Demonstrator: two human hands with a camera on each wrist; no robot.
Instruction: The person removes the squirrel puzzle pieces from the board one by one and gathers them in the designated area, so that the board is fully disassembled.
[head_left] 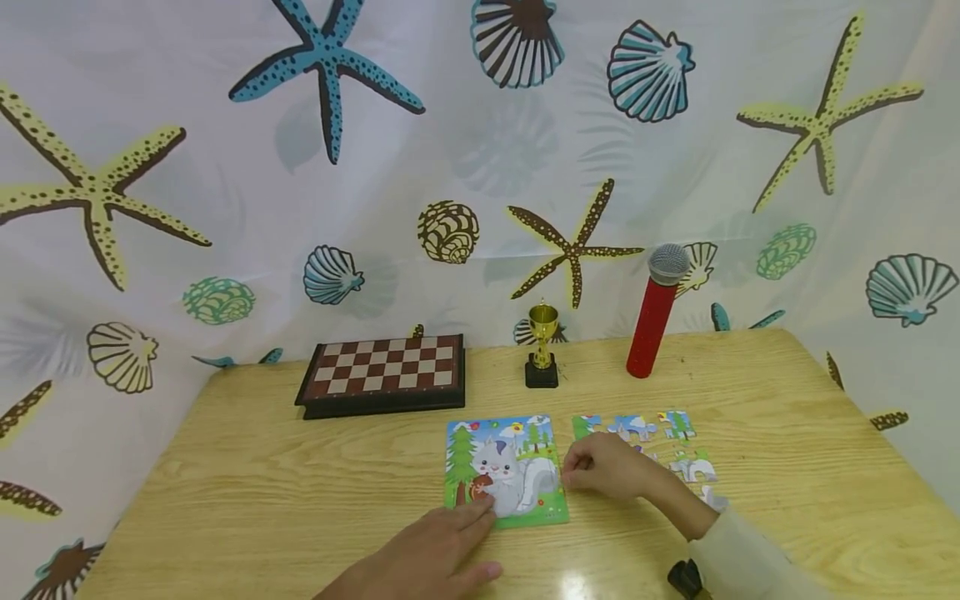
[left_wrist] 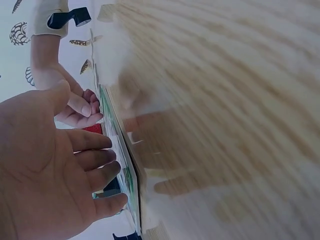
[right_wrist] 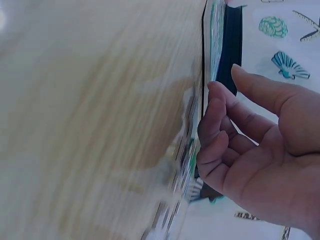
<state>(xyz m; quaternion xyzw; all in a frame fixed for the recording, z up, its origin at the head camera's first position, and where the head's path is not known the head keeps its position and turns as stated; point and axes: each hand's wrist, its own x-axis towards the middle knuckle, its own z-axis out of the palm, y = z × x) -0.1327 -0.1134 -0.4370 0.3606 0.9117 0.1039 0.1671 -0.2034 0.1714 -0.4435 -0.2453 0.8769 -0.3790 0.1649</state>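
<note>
A square squirrel jigsaw puzzle lies flat on the table, its picture showing a grey squirrel with an acorn. My left hand is at its lower left, fingertips over the acorn; in the left wrist view the fingers reach out fairly straight with nothing gripped. By the puzzle's right edge is my right hand, its fingers bent. In the right wrist view the thumb stands apart from the fingertips, and nothing shows between them. Loose puzzle pieces lie beside and partly behind this hand.
A folded checkered game board sits at the back left. Behind the puzzle stands a small gold trophy cup on a black base. Farther right is a red microphone, upright. A shell-patterned cloth hangs behind the wooden table.
</note>
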